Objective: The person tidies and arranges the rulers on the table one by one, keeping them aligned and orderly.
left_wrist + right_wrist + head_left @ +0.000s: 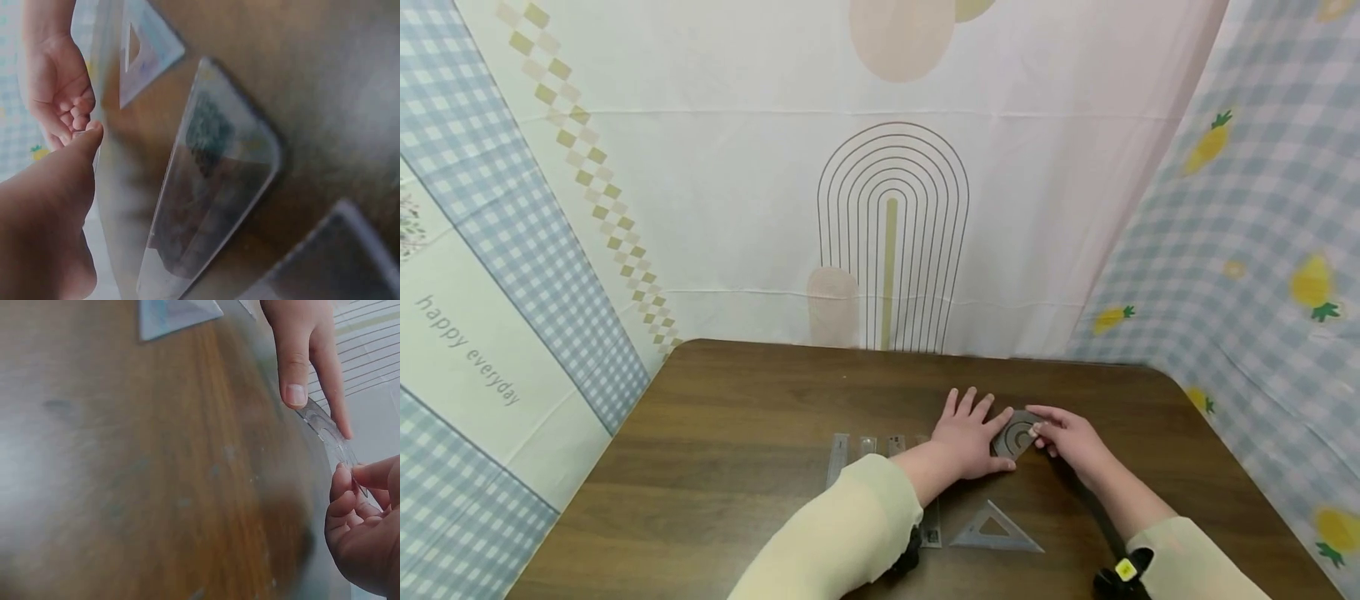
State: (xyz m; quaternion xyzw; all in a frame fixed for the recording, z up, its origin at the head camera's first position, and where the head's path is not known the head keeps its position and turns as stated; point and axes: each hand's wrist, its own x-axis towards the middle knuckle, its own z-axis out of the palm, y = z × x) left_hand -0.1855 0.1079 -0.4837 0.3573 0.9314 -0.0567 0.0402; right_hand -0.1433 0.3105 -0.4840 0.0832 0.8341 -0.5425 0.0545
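A clear protractor (1013, 433) is at the right of centre on the table, between the two hands. My right hand (1072, 442) pinches its right edge between thumb and fingers. My left hand (966, 442) is spread over the tabletop, its straight index finger and thumb meeting the protractor's left side. In the right wrist view, the protractor (322, 425) appears slightly tilted, bridging both hands. Nearer the body lies a clear triangular set square (997, 540). Clear straight rulers, one of them at the left (837, 460), lie side by side, partly hidden under my left forearm.
The brown wooden table (715, 467) has rounded far corners. A patterned cloth (737, 208) hangs behind it, and checked cloth (1247, 275) hangs at the right. A dark strap with a yellow tag (1126, 570) sits by the right cuff.
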